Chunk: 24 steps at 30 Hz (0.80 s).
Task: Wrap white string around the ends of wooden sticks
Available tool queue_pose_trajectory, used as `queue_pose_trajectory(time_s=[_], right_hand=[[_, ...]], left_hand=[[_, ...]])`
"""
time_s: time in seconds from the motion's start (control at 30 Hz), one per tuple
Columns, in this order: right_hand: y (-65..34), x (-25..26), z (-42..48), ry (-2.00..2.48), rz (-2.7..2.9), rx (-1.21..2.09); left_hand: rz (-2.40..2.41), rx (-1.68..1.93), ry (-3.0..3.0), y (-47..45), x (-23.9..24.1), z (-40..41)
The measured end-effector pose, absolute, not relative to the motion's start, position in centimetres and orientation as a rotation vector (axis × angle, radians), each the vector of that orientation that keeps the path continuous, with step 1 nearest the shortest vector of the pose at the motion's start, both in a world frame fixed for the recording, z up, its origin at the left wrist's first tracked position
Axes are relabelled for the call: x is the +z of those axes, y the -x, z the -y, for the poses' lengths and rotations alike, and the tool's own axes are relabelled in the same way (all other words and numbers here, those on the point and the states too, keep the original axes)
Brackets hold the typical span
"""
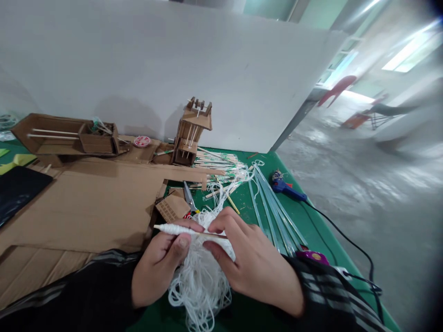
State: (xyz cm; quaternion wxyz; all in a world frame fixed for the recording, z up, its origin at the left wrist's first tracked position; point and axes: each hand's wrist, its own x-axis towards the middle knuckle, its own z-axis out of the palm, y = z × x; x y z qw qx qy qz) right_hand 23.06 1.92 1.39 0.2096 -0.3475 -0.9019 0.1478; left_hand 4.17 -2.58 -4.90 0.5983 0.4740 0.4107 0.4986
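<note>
A thin wooden stick [212, 235] lies crosswise between my hands, its left part wrapped in white string [175, 229]. My left hand [161, 263] pinches the wrapped part between thumb and fingers, with the bare left tip poking out. Near the stick's right end, my right hand [251, 258] has its thumb and fingers closed; whether they grip the stick or the string is partly hidden. Beneath both hands spreads a loose, tangled heap of white string [200, 286], with strands trailing back across the table.
Scissors [189, 196] and a small cardboard piece [172, 206] lie just beyond my hands. Clear glue sticks [277, 212] and a blue glue gun [289, 189] with a cord are on the right. Cardboard models [192, 133] and wooden sticks [221, 161] stand or lie behind; a cardboard sheet [104, 203] covers the left.
</note>
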Motion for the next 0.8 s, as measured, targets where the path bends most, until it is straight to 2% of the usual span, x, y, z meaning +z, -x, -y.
queue_pose_trajectory(time_s=[0.8], right_hand=[[-23.21,1.3,-1.98,0.912,2.524,0.377]], left_hand=[[-1.017,1.166,-1.191,-4.24,-4.55,2.51]])
